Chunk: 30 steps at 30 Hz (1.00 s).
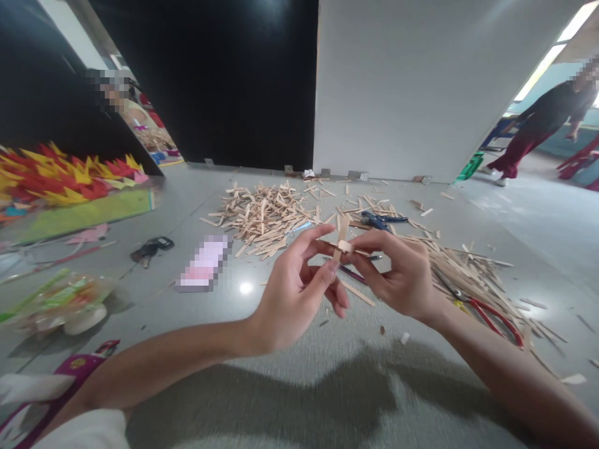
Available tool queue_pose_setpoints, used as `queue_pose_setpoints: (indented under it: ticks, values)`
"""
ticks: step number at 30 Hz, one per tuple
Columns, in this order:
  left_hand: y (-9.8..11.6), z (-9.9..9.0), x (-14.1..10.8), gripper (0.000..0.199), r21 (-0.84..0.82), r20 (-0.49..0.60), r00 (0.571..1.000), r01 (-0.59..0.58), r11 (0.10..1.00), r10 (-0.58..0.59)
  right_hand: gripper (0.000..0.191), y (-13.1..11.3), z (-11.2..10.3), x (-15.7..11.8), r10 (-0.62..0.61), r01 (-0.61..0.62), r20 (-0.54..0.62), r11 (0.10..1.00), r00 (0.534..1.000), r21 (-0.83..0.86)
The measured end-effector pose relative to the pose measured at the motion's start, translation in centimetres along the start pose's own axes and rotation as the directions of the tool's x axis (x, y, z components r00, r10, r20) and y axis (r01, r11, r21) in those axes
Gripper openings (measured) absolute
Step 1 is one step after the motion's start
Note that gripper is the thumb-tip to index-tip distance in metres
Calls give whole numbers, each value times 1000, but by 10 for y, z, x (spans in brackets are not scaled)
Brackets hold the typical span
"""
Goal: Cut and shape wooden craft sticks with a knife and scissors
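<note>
Near the middle of the view, my left hand (297, 290) pinches a flat wooden stick (344, 226) that stands roughly upright. Fingertips of my right hand (402, 271) close on a short pale wooden piece (345, 246) lying across that stick. The two pieces touch. Behind my hands lies a heap of small wooden sticks (262, 215). A blue-handled tool (381, 219) rests just past my right hand, and a dark pen-like tool is partly hidden beneath it. Red-handled pliers (496, 318) lie by my right forearm, beside longer wooden strips (468, 268).
Keys (152, 249) and a phone (204, 263) lie left of my hands. Further left are a plastic bag (60, 299) and red and yellow folded paper (65, 174). Black and white panels (397, 87) stand behind the sticks. One person (543, 118) is at right, another at far left.
</note>
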<state>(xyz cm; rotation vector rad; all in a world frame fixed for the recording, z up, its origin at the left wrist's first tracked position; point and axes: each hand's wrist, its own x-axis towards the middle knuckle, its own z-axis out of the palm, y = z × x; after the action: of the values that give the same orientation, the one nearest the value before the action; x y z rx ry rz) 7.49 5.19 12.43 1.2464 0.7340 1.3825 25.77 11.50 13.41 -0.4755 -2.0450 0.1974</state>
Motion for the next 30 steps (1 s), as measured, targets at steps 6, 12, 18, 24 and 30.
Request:
queue_pose_setpoints:
  ticks: [6,12,18,24,30]
  values:
    - [-3,1,2,41,-62,20,1000,12,998,-10,13,6,14,-9,-92,60,-123,969,988,-240]
    - [-8,2,2,45,-70,54,997,66,995,-62,10,14,21,-16,-44,-32,-210,938,977,-344]
    - [-7,0,0,46,39,65,993,94,995,-97,6,25,16,-8,244,-278,-349,959,905,-50]
    - [-6,-6,1,45,300,37,999,-24,954,14,19,31,0,10,664,-633,147,745,733,-209]
    - [-6,-8,-1,42,491,132,976,-214,845,171,35,11,6,6,517,-457,807,814,286,-360]
